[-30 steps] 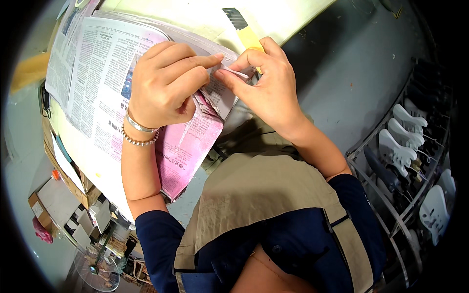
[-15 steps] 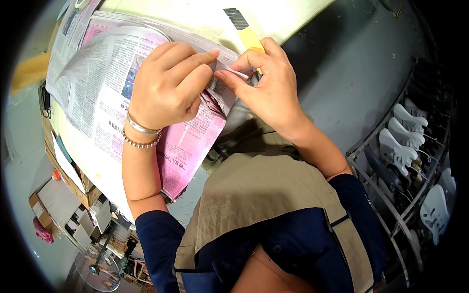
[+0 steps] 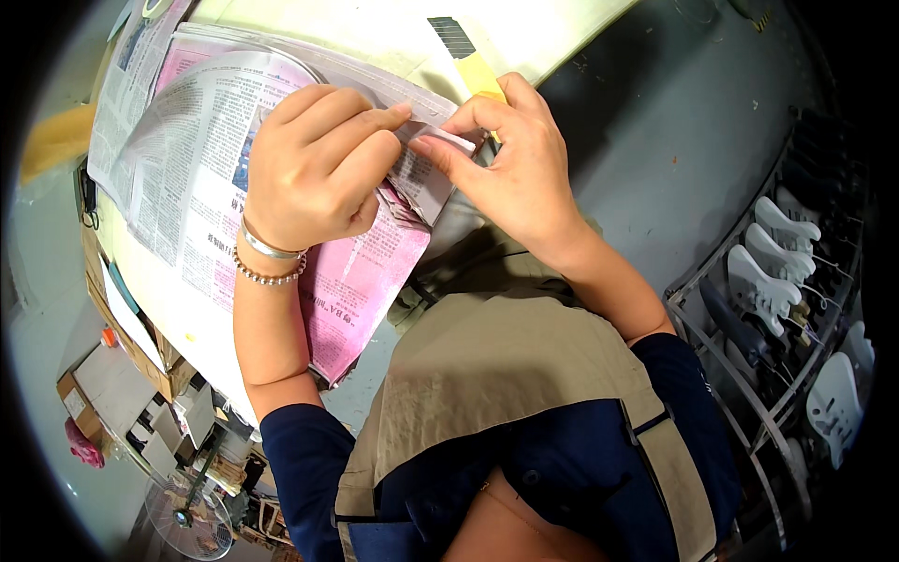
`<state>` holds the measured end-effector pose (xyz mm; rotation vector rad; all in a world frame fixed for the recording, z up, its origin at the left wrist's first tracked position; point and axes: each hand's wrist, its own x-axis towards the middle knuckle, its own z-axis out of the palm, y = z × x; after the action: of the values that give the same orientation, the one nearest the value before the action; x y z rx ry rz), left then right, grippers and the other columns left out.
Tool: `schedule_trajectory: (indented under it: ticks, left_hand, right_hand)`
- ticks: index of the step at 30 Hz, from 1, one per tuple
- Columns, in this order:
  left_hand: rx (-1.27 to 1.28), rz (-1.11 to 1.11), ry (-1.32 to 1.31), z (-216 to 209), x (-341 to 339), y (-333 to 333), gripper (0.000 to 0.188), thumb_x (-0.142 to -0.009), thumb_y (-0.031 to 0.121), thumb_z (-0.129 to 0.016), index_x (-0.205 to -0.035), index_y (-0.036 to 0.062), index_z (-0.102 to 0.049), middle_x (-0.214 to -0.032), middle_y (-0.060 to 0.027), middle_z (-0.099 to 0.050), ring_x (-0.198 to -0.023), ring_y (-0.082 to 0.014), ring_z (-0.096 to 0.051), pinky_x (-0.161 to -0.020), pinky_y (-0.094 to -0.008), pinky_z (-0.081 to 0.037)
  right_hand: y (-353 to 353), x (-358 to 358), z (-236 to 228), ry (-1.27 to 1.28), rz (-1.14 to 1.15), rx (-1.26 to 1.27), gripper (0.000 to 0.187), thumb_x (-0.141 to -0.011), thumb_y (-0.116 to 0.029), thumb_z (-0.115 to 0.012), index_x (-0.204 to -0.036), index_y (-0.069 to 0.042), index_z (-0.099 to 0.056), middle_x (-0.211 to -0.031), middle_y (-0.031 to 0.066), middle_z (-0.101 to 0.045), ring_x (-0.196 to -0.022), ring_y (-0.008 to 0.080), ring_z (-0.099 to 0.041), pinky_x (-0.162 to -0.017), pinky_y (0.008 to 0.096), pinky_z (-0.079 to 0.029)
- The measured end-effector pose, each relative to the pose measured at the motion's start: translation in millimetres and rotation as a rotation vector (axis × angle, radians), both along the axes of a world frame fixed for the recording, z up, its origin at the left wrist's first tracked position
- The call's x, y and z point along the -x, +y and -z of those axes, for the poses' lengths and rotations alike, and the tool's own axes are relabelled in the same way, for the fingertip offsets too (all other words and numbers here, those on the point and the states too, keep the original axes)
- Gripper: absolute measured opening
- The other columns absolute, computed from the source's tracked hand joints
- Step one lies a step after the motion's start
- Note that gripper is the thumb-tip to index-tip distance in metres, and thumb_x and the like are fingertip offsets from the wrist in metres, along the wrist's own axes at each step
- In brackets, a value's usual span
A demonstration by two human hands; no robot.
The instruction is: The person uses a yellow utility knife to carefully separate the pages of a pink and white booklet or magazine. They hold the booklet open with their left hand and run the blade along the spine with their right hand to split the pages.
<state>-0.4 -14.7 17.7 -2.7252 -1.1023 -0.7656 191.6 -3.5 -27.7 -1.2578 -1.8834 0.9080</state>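
My right hand (image 3: 520, 164) pinches a thin white strip (image 3: 454, 139) between thumb and forefinger. Tucked in the same hand is a yellow snap-off knife (image 3: 479, 77), its wide scored blade out and pointing away from me. My left hand (image 3: 323, 164) is closed, fingers curled, at the strip's other end; its thumb is mostly hidden. Under both hands lie pink-stained newspaper sheets (image 3: 365, 290), and a crumpled dark pink fold (image 3: 405, 208) shows beside my left fingers.
The newspapers lie on a pale table (image 3: 552, 28), whose right edge drops to a grey floor (image 3: 637, 178). A metal rack (image 3: 749, 421) with white molded parts (image 3: 763, 281) stands at right. At lower left are a fan (image 3: 187, 520) and cardboard boxes (image 3: 80, 403).
My left hand has shifted slightly left, away from my right fingers. More of the white strip shows between them. My right hand and the knife have barely moved.
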Motion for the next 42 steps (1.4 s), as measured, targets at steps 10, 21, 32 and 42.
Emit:
schedule_trajectory:
  ticks: [10, 21, 32, 42]
  left_hand:
    - [0.061, -0.006, -0.062, -0.5, 3.9, 1.0, 0.016, -0.05, 0.003, -0.054, -0.066, 0.0043, -0.052, -0.077, -0.0062, -0.065, -0.07, -0.0249, -0.059, -0.065, -0.0345, -0.049]
    - [0.146, 0.047, -0.208, 0.5, 6.7, 6.2, 0.022, -0.047, 0.0, -0.053, -0.068, 0.0048, -0.054, -0.08, -0.0069, -0.064, -0.063, -0.0253, -0.056, -0.055, -0.0332, -0.043]
    - [0.262, -0.087, -0.278, 2.1, 3.7, -2.2, 0.038, -0.047, -0.002, -0.05, -0.081, 0.0045, -0.065, -0.086, -0.008, -0.058, -0.071, -0.0254, -0.056, -0.062, -0.0324, -0.046]
    - [0.269, -0.043, -0.217, -1.5, 3.5, 0.1, 0.041, -0.047, 0.0, -0.051, -0.083, 0.009, -0.067, -0.085, -0.0052, -0.056, -0.064, -0.0223, -0.049, -0.057, -0.0313, -0.041]
  right_hand:
    - [-2.9, -9.5, -2.4, 0.058, -0.005, -0.147, 0.026, -0.067, -0.028, -0.084, -0.081, -0.01, -0.071, -0.087, 0.0076, -0.051, -0.088, 0.0281, -0.054, -0.068, 0.037, -0.046]
    - [3.8, -5.4, 5.2, 0.205, -0.096, -0.159, 0.015, -0.067, -0.015, -0.081, -0.069, -0.008, -0.068, -0.074, 0.007, -0.046, -0.069, 0.0251, -0.049, -0.058, 0.0353, -0.04]
    - [6.8, -2.0, 15.2, 0.234, -0.085, -0.183, 0.018, -0.063, -0.016, -0.084, -0.066, -0.009, -0.067, -0.07, 0.0058, -0.044, -0.066, 0.0238, -0.048, -0.057, 0.0354, -0.036]
    - [5.3, -2.8, 18.9, 0.246, -0.078, -0.109, 0.02, -0.062, -0.015, -0.085, -0.066, -0.007, -0.067, -0.071, 0.005, -0.048, -0.068, 0.0205, -0.05, -0.059, 0.0331, -0.039]
